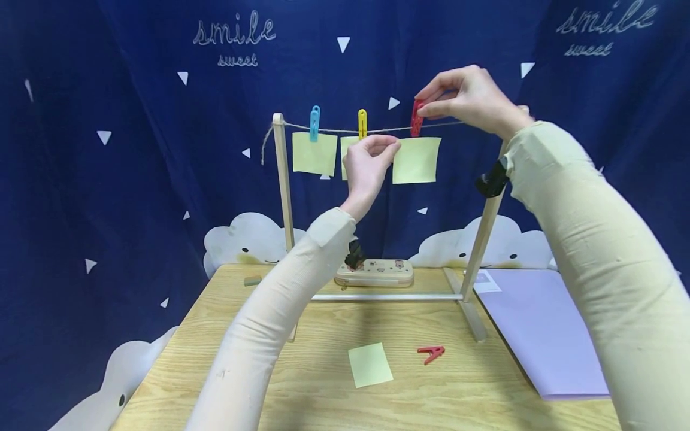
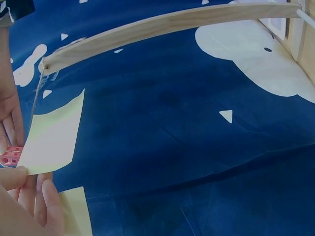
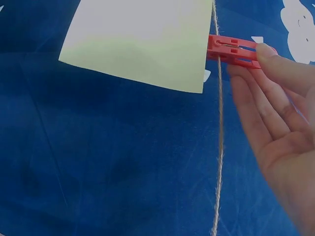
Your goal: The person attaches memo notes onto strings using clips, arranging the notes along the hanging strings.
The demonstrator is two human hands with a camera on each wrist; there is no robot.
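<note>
With thumb and fingers my right hand (image 1: pixel 474 102) pinches a red clothespin (image 1: pixel 416 118) at the string (image 1: pixel 388 130), right at the top edge of a yellow sticky note (image 1: pixel 416 161). My left hand (image 1: pixel 369 164) pinches that note by its upper left corner, as the left wrist view also shows. In the right wrist view the red clothespin (image 3: pixel 231 49) straddles the string, its tip at the note's edge. To the left, a blue clothespin (image 1: pixel 315 124) holds one note (image 1: pixel 314 154) on the string and a yellow clothespin (image 1: pixel 362 123) another, partly hidden behind my left hand.
A wooden frame (image 1: pixel 286 179) carries the string above the table. On the tabletop lie a loose yellow note (image 1: pixel 371 365), another red clothespin (image 1: pixel 431 354), a pencil case (image 1: pixel 377 273), a small eraser-like block (image 1: pixel 252 280) and a purple folder (image 1: pixel 544 329) at the right.
</note>
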